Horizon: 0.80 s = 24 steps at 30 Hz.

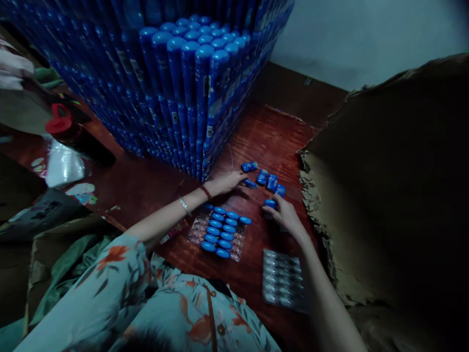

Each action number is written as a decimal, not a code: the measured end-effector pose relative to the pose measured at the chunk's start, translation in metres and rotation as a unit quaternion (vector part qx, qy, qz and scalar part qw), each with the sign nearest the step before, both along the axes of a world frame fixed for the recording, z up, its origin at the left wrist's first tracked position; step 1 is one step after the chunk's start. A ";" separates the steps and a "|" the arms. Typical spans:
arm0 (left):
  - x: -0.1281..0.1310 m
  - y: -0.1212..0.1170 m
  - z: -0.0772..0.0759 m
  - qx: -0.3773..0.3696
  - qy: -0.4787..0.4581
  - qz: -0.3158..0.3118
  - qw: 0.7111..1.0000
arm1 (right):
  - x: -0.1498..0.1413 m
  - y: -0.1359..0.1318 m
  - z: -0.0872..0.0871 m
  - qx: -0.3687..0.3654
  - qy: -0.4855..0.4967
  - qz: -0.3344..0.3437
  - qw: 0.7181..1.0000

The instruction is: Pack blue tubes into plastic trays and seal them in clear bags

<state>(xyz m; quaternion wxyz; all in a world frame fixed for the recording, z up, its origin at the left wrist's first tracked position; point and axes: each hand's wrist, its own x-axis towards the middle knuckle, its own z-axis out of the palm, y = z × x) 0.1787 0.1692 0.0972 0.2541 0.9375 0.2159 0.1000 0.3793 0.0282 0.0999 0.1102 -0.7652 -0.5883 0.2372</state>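
My left hand (234,181) reached forward, bracelets on wrist; my right hand (281,211) curled, fingers bent, both forearms extended.

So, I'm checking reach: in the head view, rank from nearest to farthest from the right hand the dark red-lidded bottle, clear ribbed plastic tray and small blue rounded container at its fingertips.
1. Small blue container: at the right hand.
2. Clear tray: below it in the picture.
3. Red-lidded bottle: far to the left.

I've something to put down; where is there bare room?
Bare red surface lies between the blue stack and the torn cardboard, beyond the loose blue containers. Crowded: around left hand, right hand and the rows of blue caps.
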 end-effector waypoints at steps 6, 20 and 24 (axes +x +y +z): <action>-0.098 -0.064 0.041 -0.244 -0.227 0.211 0.919 | -0.029 -0.067 0.010 0.011 0.362 -0.122 0.924; -0.157 -0.134 -0.005 -0.174 -0.244 0.379 0.875 | -0.077 -0.071 -0.014 0.245 -0.188 0.244 0.919; -0.147 -0.140 -0.014 -0.035 -0.235 0.248 0.939 | -0.074 -0.062 -0.012 0.224 -0.209 0.284 0.909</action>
